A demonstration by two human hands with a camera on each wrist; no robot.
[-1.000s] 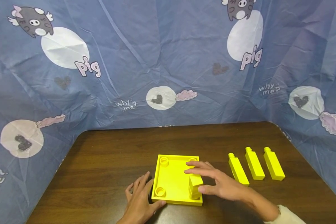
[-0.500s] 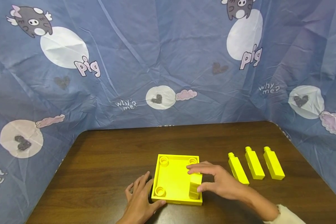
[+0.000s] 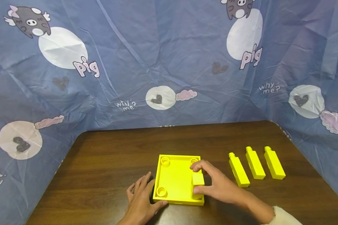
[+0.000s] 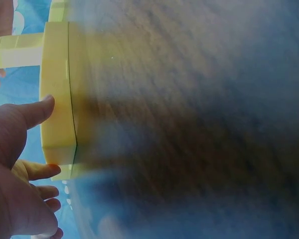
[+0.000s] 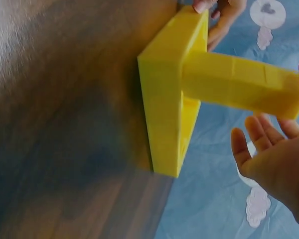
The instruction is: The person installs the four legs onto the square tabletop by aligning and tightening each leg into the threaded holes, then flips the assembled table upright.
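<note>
A square yellow tabletop (image 3: 176, 178) lies underside up on the table, with a raised rim and round sockets in its corners. One square yellow table leg (image 5: 244, 82) stands upright in its near right corner. My right hand (image 3: 218, 184) pinches the top of that leg, thumb in front and index finger bent behind; the other fingers hang below it in the right wrist view. At the near left corner my left hand (image 3: 142, 200) holds the tabletop, its thumb on the front wall (image 4: 57, 109) and a finger on the left side.
Three more yellow legs with threaded ends, a left one (image 3: 238, 170), a middle one (image 3: 255, 163) and a right one (image 3: 274, 163), lie at the right on the brown wooden table (image 3: 110, 156). A blue printed cloth (image 3: 157, 62) hangs behind and at the sides.
The right hand's fingers have closed in around the top of the leg, and the index finger has bent more. The leg has turned slightly in place. My left hand has stayed put.
</note>
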